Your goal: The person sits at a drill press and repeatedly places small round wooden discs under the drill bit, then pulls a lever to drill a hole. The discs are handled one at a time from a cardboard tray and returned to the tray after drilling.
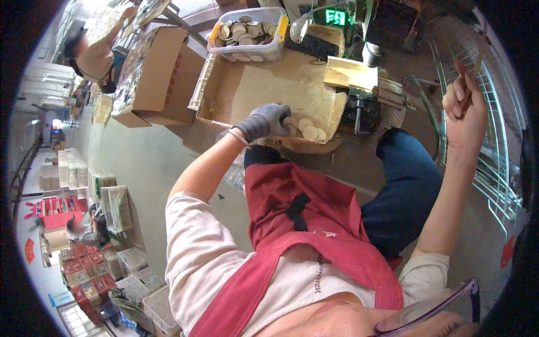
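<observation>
My left hand [265,121], in a grey knitted glove, reaches into the near edge of a shallow cardboard-lined tray [252,84]. Its fingers curl down beside a few pale round discs [310,132], which look like wood. What lies under the fingers is hidden. Bare and raised at the far right, my right hand [466,106] is away from the tray, close to a wire rack [499,135]. Its fingers are folded, and a small reddish-brown piece [461,68] shows at their tips, too small to name.
A clear plastic bin [247,53] with orange handles holds many similar discs at the tray's far end. Right of the tray stands a small machine [359,106] with a pale wooden block [351,73] and a lamp [300,28]. A large cardboard box [160,76] stands left. Other people are farther left.
</observation>
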